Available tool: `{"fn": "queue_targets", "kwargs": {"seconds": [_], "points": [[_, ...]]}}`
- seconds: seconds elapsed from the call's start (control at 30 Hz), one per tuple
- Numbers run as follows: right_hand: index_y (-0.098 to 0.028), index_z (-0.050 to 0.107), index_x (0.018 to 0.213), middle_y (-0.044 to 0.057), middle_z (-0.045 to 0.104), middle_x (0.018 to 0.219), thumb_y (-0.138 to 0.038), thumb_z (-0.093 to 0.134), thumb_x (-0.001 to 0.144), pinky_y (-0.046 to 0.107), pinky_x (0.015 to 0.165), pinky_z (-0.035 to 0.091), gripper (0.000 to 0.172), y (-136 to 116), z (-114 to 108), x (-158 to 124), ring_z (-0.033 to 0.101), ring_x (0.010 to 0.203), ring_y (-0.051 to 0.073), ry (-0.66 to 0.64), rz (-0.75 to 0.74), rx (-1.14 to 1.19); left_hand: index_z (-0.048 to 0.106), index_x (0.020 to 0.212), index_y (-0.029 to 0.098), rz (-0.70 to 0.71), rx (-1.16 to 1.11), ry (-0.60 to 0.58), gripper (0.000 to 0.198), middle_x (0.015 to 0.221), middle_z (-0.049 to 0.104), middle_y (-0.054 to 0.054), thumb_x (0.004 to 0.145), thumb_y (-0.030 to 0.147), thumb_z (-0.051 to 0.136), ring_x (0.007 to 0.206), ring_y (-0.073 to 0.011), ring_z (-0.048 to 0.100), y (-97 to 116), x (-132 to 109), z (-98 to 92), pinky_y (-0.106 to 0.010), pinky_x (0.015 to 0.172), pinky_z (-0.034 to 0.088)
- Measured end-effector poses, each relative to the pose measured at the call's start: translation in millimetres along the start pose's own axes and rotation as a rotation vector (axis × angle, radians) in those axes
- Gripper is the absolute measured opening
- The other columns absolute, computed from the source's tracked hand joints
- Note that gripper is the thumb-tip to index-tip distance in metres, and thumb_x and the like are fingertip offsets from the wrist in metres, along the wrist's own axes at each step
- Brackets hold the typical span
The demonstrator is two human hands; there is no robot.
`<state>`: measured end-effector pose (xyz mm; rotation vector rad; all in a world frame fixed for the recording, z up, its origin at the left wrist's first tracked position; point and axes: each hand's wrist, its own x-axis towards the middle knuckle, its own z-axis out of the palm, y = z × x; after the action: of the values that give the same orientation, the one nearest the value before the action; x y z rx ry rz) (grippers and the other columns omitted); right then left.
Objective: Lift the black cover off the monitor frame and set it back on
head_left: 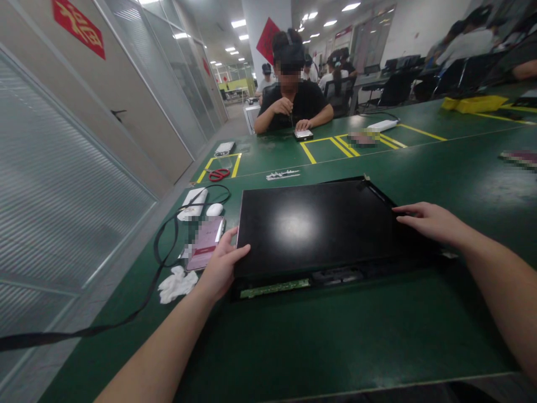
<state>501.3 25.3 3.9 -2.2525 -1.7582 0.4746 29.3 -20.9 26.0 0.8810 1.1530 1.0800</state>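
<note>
A flat black display panel (310,224) lies over a black frame (380,193) that sticks out behind it and on the right. Along its near edge a green circuit strip (274,289) shows. My left hand (222,263) grips the panel's left edge, thumb on top and the other fingers partly hidden below. At the right edge, my right hand (432,221) has its thumb and forefinger closed on the panel, though the exact contact is dark.
Left of the panel are a pink phone-like slab (205,243), a crumpled white tissue (178,284), a white mouse (214,210) and a black strap (159,252). Red scissors (218,175) and small white parts (283,174) lie beyond. Across the green table (335,341) a person (293,101) handles a small device.
</note>
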Motion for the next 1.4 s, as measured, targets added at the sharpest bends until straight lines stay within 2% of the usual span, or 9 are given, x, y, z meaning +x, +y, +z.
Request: {"fn": "queue_targets", "kwargs": {"seconds": [0.13,0.23,0.37,0.43,0.5,0.67,0.83,1.17,1.4], "points": [[-0.020,0.074,0.118,0.008,0.076,0.094,-0.042,0.057,0.079,0.036,0.076,0.054,0.048,0.1,-0.7,0.3,0.070,0.085,0.026,-0.001,0.006,-0.018,0.047,0.134,0.023,-0.002,0.013,0.006,0.079,0.092,0.078,-0.006,0.064,0.023,0.083,0.082,-0.0286,0.076,0.1,-0.9,-0.6,-0.033,0.064,0.061],[-0.021,0.074,0.117,0.008,0.076,0.091,-0.042,0.057,0.079,0.037,0.075,0.054,0.047,2.3,-0.6,2.0,0.070,0.084,0.026,0.003,0.008,-0.025,0.051,0.133,0.021,0.060,0.046,-0.014,0.076,0.114,0.074,-0.010,0.065,0.027,0.084,0.106,-0.0315,0.071,-2.3,2.2,-4.1,-0.041,0.087,0.059],[-0.021,0.074,0.118,0.008,0.076,0.092,-0.043,0.058,0.078,0.038,0.077,0.054,0.048,6.9,0.1,4.8,0.070,0.086,0.027,0.000,0.007,-0.005,0.062,0.126,0.020,0.251,0.270,0.017,0.064,0.152,0.049,-0.012,0.067,0.034,0.083,0.143,-0.0352,0.040,-4.5,7.5,-13.1,-0.047,0.117,0.036],[-0.021,0.074,0.118,0.008,0.076,0.094,-0.044,0.059,0.078,0.037,0.078,0.054,0.049,8.8,0.2,5.8,0.070,0.087,0.027,-0.013,0.005,0.006,0.066,0.124,0.021,0.311,0.461,0.083,0.060,0.161,0.034,-0.011,0.068,0.036,0.082,0.151,-0.0347,0.026,-4.7,9.4,-18.9,-0.047,0.122,0.025],[-0.021,0.074,0.118,0.009,0.076,0.097,-0.045,0.059,0.077,0.038,0.079,0.053,0.050,9.7,0.1,6.5,0.070,0.088,0.027,-0.014,0.001,0.008,0.067,0.123,0.022,0.324,0.634,0.118,0.057,0.164,0.027,-0.011,0.069,0.038,0.081,0.152,-0.0347,0.019,-5.4,11.1,-24.6,-0.048,0.123,0.020],[-0.022,0.075,0.114,0.009,0.076,0.098,-0.046,0.059,0.075,0.039,0.078,0.053,0.049,10.0,0.4,7.1,0.070,0.088,0.028,0.001,-0.008,0.012,0.068,0.121,0.021,0.328,0.834,0.097,0.054,0.164,0.024,-0.013,0.072,0.042,0.079,0.151,-0.0382,0.021,-10.7,17.1,-33.3,-0.054,0.122,0.021],[-0.021,0.073,0.117,0.009,0.076,0.095,-0.046,0.060,0.075,0.041,0.083,0.053,0.051,11.9,1.5,8.0,0.069,0.090,0.029,-0.011,0.017,0.041,0.067,0.120,0.020,0.347,0.941,0.078,0.051,0.159,0.033,-0.015,0.074,0.042,0.076,0.149,-0.0381,0.026,-14.8,21.3,-34.8,-0.055,0.121,0.023],[-0.024,0.075,0.111,0.008,0.075,0.089,-0.048,0.064,0.072,0.045,0.081,0.054,0.047,15.0,-0.1,9.3,0.069,0.087,0.031,0.001,0.016,0.058,0.063,0.122,0.019,0.346,0.970,0.044,0.050,0.157,0.035,-0.016,0.077,0.040,0.071,0.148,-0.0347,0.030,-18.7,23.9,-37.3,-0.052,0.122,0.022],[-0.026,0.076,0.107,0.008,0.076,0.091,-0.043,0.067,0.067,0.044,0.086,0.053,0.045,13.8,-1.1,7.1,0.069,0.093,0.031,0.006,0.062,0.158,0.065,0.119,0.019,0.390,0.960,0.047,0.049,0.155,0.040,-0.016,0.075,0.039,0.073,0.145,-0.0333,0.036,-21.1,26.3,-39.8,-0.052,0.121,0.024]]}}
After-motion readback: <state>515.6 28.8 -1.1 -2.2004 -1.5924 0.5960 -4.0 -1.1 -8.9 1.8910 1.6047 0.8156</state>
